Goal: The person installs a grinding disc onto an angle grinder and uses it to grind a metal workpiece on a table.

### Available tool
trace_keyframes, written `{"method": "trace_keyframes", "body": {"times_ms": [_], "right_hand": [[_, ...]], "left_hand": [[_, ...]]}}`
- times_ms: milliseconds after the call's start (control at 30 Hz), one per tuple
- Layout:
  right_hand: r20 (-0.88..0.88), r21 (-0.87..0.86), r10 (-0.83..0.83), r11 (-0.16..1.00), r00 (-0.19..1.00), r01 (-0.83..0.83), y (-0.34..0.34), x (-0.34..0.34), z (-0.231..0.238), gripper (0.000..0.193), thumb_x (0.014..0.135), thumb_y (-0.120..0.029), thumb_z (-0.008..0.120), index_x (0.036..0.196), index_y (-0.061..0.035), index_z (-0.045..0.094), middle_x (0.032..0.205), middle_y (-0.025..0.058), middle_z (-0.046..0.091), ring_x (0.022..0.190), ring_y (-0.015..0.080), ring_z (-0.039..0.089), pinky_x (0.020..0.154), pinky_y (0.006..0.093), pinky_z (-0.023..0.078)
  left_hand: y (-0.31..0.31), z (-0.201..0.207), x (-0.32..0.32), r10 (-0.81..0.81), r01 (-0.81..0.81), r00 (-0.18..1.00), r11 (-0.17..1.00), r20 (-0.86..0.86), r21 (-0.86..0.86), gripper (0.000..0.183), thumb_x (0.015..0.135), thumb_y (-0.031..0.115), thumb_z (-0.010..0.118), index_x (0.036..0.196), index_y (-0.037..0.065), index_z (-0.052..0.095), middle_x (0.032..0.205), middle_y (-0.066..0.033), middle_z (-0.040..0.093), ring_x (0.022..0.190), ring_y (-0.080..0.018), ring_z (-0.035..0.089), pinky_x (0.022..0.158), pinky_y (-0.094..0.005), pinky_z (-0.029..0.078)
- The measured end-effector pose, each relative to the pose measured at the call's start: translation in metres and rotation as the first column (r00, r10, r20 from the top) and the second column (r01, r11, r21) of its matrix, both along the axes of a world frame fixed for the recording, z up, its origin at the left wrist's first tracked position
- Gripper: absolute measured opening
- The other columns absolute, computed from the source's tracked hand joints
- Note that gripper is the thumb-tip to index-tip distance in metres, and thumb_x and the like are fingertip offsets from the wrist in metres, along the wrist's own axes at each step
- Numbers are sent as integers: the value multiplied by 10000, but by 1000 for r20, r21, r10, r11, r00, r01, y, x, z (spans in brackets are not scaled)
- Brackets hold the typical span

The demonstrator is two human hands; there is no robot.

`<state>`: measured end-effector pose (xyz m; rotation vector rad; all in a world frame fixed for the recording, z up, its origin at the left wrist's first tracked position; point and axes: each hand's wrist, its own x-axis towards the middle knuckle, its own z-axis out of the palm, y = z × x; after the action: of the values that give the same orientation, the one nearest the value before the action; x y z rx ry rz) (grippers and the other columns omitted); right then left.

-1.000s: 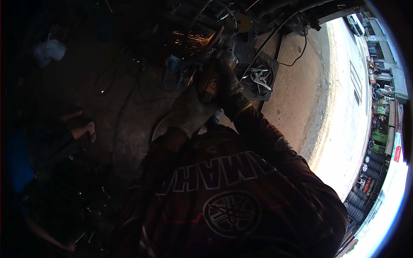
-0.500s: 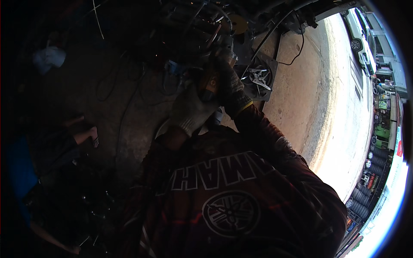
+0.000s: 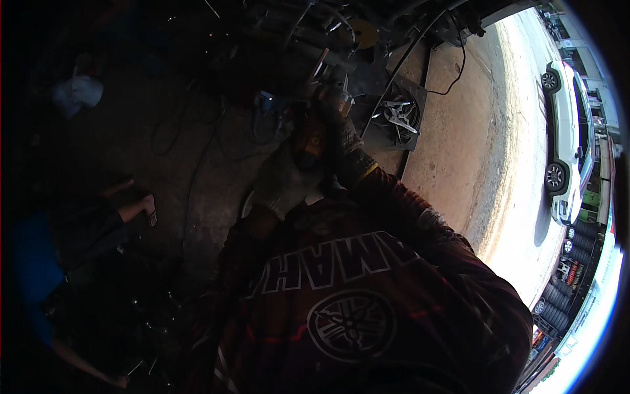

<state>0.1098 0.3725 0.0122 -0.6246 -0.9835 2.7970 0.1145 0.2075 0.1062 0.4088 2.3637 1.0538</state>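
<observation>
In dim light I hold an angle grinder (image 3: 310, 143) with an orange-yellow body, its head directed toward the dark metal parts (image 3: 289, 65) ahead of me. My left hand (image 3: 279, 177), in a pale work glove, is closed around its rear end. Farther forward, my right hand (image 3: 342, 134) is closed on its front part, in a dark knit glove with a yellow cuff edge. The grinder's disc and the contact point are hidden in shadow. A few small sparks show to the left of the metal parts.
A metal locking clamp (image 3: 400, 117) lies on a dark square fan-like part (image 3: 413, 98) to the right. Behind it is a round yellowish disc (image 3: 361, 34). Cables (image 3: 190, 184) trail over the floor. At left is another person in blue (image 3: 36, 256). A white car (image 3: 564, 138) is on the road.
The white car has come farther into view along the road. The grinder and both hands have shifted slightly left, still gripping. Sparks appear in different spots.
</observation>
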Motion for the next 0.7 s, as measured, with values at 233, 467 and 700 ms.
{"method": "trace_keyframes", "body": {"times_ms": [233, 467, 700], "right_hand": [[-137, 26, -106, 994, 985, 110, -43, 11, 36, 443, 939, -245, 775, 1289, -101, 545, 1071, 81, 674, 909, 241, 714, 771, 396, 618], [-78, 201, -61, 977, 995, 76, -52, 2, 61, 469, 901, -168, 806, 1282, -49, 560, 1129, 105, 682, 971, 240, 719, 820, 397, 623], [-77, 519, -56, 850, 995, 88, -80, -23, 64, 496, 862, -138, 837, 1269, -41, 570, 1075, 114, 714, 954, 239, 736, 831, 388, 628]], "left_hand": [[-33, -14, 14, 31, -17, 997, 982, -70, 186, 841, 721, 354, 907, 1402, 26, 538, 1230, -176, 700, 1127, -309, 702, 947, -420, 560], [-34, 18, 14, 85, -72, 992, 988, -96, 137, 885, 712, 365, 919, 1422, 21, 520, 1286, -170, 675, 1177, -299, 679, 963, -417, 555], [-62, 13, -10, 62, -21, 976, 980, -208, 196, 811, 738, 311, 904, 1392, 13, 529, 1268, -178, 670, 1159, -301, 685, 958, -403, 563]]}}
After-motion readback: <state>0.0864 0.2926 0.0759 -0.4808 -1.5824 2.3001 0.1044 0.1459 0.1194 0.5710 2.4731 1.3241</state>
